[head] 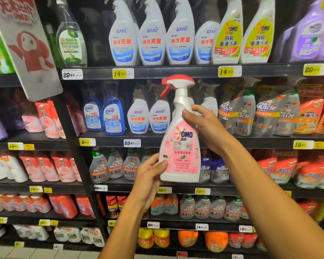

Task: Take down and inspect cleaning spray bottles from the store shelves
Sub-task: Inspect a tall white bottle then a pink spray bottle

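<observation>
Before the store shelves (pixel 157 71), we hold upright a white spray bottle (pixel 180 146) with a red trigger head and pink rose label reading "OMO". Our left hand (pixel 148 176) pinches its lower edge; our right hand (pixel 204 126) curls round its neck. Behind stand white-and-blue bottles (pixel 151 34), yellow-labelled OMO bottles (pixel 227 34) and Mr Muscle refill pouches (pixel 238 116), apparently full.

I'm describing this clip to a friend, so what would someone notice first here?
First, the pink OMO spray bottle with its red trigger, held upright mid-frame before the shelves: the left hand grips its base, the right hand its neck. Next, the yellow OMO bottles on the top shelf at upper right, and the red-and-white sign hanging at upper left.
</observation>
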{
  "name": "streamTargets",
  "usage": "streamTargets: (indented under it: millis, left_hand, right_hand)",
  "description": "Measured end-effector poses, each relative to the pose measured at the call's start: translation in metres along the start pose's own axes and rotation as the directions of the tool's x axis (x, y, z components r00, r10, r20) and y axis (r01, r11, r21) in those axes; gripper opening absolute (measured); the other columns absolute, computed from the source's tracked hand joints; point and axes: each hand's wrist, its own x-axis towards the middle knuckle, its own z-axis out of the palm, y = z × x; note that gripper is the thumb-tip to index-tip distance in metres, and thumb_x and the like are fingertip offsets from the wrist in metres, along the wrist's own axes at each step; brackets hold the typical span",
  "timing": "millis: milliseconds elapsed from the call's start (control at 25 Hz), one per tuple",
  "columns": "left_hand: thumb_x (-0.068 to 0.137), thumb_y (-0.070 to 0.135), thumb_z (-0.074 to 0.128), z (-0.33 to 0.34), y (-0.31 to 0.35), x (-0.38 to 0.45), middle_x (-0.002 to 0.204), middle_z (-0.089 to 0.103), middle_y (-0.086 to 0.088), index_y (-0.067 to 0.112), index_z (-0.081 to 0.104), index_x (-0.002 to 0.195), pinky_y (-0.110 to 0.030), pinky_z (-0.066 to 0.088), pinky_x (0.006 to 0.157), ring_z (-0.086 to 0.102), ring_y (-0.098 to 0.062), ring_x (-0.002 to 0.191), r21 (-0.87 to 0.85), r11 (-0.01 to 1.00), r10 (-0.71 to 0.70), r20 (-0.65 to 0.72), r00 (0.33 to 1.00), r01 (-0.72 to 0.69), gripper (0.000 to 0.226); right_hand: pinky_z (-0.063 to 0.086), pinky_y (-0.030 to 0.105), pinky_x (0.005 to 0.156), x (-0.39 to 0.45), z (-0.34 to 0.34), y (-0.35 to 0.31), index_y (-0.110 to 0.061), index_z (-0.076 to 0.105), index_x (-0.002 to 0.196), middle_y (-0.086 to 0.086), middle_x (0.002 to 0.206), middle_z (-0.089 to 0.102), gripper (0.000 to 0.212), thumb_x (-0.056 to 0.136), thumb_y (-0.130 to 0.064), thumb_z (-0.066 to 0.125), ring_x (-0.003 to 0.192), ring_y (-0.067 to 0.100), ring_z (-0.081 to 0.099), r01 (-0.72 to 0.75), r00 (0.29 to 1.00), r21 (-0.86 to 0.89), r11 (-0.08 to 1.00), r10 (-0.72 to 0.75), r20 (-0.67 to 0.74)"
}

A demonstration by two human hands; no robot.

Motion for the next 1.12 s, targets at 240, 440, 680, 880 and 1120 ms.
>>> streamTargets:
  millis: [240, 440, 680, 880, 1120]
  left_hand:
    - [0.081, 0.017, 0.076, -0.007, -0.002, 0.010, 0.118, 0.071, -0.008, 0.013, 0.055, 0.126, -0.031, 0.058, 0.082, 0.068, -0.025, 0.110, 0.227, 0.974, -0.033, 0.093, 0.995, 0.011, 0.050]
    - [0.076, -0.008, 0.074, -0.012, -0.001, 0.030, 0.105, 0.074, 0.000, 0.027, 0.060, 0.113, -0.030, 0.059, 0.076, 0.070, -0.020, 0.100, 0.457, 0.889, 0.052, -0.052, 0.997, -0.022, 0.053]
    - [0.080, -0.020, 0.061, -0.014, 0.003, 0.050, 0.096, 0.069, 0.005, 0.017, 0.062, 0.112, -0.025, 0.059, 0.071, 0.067, -0.010, 0.087, 0.618, 0.780, 0.199, -0.088, 0.976, -0.104, 0.049]
    - [0.081, -0.016, 0.063, -0.016, 0.005, 0.057, 0.091, 0.072, -0.013, 0.017, 0.071, 0.092, -0.022, 0.057, 0.070, 0.068, -0.014, 0.083, 0.722, 0.655, 0.394, -0.073, 0.916, -0.224, 0.036]
    - [0.077, 0.005, 0.069, -0.024, 0.002, 0.062, 0.089, 0.067, -0.002, 0.047, 0.062, 0.080, -0.047, 0.057, 0.083, 0.066, -0.027, 0.091, 0.728, 0.638, 0.432, -0.068, 0.899, -0.251, 0.042]
  right_hand:
    - [0.055, 0.022, 0.063, -0.001, -0.003, 0.003, -0.012, 0.061, 0.122, 0.003, 0.093, 0.078, 0.034, 0.090, -0.014, 0.070, 0.082, 0.018, 0.075, 0.048, 0.997, -0.030, 0.998, -0.046, 0.065]
    - [0.055, 0.029, 0.088, -0.012, -0.001, 0.008, -0.009, 0.057, 0.127, 0.003, 0.117, 0.071, 0.046, 0.084, 0.006, 0.069, 0.105, 0.014, 0.069, 0.156, 0.968, -0.116, 0.981, -0.128, 0.217]
    - [0.053, 0.022, 0.089, -0.029, 0.006, 0.013, -0.019, 0.060, 0.125, -0.011, 0.118, 0.072, 0.059, 0.075, 0.009, 0.079, 0.112, 0.009, 0.066, 0.262, 0.923, -0.209, 0.942, -0.182, 0.338]
    - [0.050, 0.016, 0.083, -0.038, 0.014, 0.017, -0.028, 0.063, 0.115, -0.020, 0.110, 0.070, 0.049, 0.075, -0.012, 0.086, 0.103, 0.001, 0.066, 0.317, 0.917, -0.303, 0.899, -0.210, 0.339]
    - [0.050, 0.015, 0.081, -0.039, 0.018, 0.020, -0.029, 0.064, 0.108, -0.021, 0.106, 0.070, 0.049, 0.074, -0.001, 0.083, 0.101, -0.001, 0.066, 0.326, 0.914, -0.276, 0.904, -0.227, 0.335]
